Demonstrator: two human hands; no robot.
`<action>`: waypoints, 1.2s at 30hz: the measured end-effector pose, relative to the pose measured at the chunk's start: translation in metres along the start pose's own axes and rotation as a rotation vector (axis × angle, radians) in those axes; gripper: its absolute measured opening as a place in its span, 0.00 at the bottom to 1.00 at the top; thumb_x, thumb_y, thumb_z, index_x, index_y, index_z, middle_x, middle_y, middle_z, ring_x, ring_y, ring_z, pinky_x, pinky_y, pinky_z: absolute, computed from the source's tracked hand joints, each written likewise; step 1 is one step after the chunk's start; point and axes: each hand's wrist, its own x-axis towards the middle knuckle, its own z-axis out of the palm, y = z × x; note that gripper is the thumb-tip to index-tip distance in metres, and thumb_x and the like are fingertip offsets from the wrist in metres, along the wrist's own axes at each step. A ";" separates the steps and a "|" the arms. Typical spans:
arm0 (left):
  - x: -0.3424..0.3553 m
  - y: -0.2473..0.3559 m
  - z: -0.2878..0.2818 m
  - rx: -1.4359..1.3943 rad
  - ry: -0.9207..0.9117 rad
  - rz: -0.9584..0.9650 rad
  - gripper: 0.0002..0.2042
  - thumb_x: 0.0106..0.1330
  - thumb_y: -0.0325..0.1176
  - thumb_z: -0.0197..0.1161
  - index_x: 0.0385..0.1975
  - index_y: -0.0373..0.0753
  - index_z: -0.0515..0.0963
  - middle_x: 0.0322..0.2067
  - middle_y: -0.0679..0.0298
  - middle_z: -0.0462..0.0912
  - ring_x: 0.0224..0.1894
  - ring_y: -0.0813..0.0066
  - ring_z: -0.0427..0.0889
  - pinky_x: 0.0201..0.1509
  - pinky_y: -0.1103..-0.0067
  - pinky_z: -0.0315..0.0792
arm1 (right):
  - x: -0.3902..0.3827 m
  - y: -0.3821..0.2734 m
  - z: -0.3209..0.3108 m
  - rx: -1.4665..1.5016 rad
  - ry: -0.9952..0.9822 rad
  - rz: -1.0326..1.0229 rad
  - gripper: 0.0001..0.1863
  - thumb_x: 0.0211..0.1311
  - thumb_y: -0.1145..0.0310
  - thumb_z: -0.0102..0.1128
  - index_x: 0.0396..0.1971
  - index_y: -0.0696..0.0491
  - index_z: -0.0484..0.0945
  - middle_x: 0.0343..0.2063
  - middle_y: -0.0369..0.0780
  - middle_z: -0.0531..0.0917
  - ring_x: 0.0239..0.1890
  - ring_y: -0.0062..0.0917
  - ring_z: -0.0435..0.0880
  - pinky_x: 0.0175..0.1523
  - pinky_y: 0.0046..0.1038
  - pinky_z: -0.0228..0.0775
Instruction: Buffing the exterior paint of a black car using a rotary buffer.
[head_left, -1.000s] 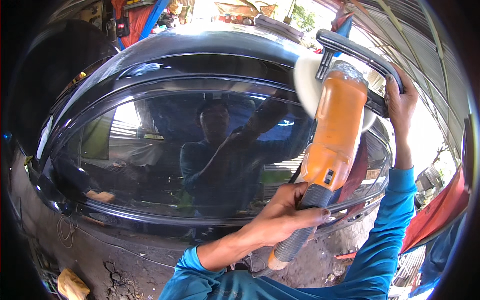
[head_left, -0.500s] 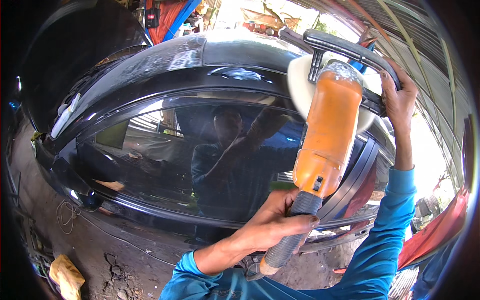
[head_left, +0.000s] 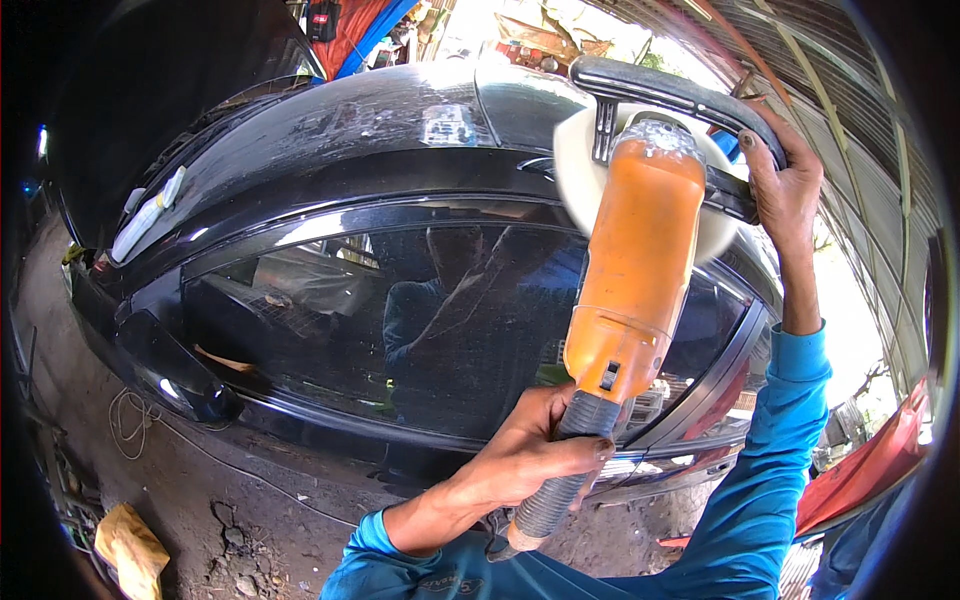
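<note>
An orange power polisher slants across the right of the view, its blurred white round pad at the black car's roof edge above the side window. My left hand is closed round its ribbed grey rear grip. My right hand grips the black loop handle at the head end, fingers wrapped over it. Whether the pad touches the paint is hidden. Whitish smears mark the roof, and my blue-sleeved arms reflect faintly in the glass.
A raised black bonnet, a white object by the windscreen and a side mirror are at left. A cable and yellowish sack lie on the dirt floor. Red tarp and corrugated roofing flank the right.
The polisher and both hands have moved somewhat left in the view. The car appears shifted right and down, showing more of the roof, raised bonnet and side mirror at left.
</note>
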 end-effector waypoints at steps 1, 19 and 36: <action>-0.003 0.002 -0.002 -0.004 -0.002 -0.002 0.24 0.50 0.33 0.61 0.47 0.25 0.68 0.22 0.63 0.74 0.18 0.79 0.75 0.19 0.82 0.73 | 0.001 -0.005 0.002 -0.001 0.005 -0.031 0.22 0.56 0.60 0.66 0.47 0.57 0.80 0.35 0.41 0.84 0.37 0.20 0.80 0.48 0.23 0.71; -0.053 0.010 -0.018 -0.120 0.034 0.157 0.22 0.55 0.25 0.62 0.49 0.25 0.66 0.24 0.60 0.74 0.21 0.77 0.76 0.22 0.80 0.73 | 0.018 -0.068 0.052 0.193 -0.102 -0.178 0.19 0.57 0.64 0.64 0.45 0.58 0.80 0.36 0.39 0.84 0.39 0.20 0.80 0.48 0.23 0.70; 0.062 -0.065 0.034 0.085 -0.091 -0.058 0.22 0.56 0.32 0.64 0.47 0.27 0.68 0.23 0.62 0.75 0.19 0.78 0.76 0.19 0.80 0.72 | -0.069 0.111 -0.083 -0.032 0.053 0.105 0.19 0.59 0.64 0.63 0.48 0.57 0.79 0.34 0.38 0.83 0.34 0.18 0.78 0.43 0.22 0.71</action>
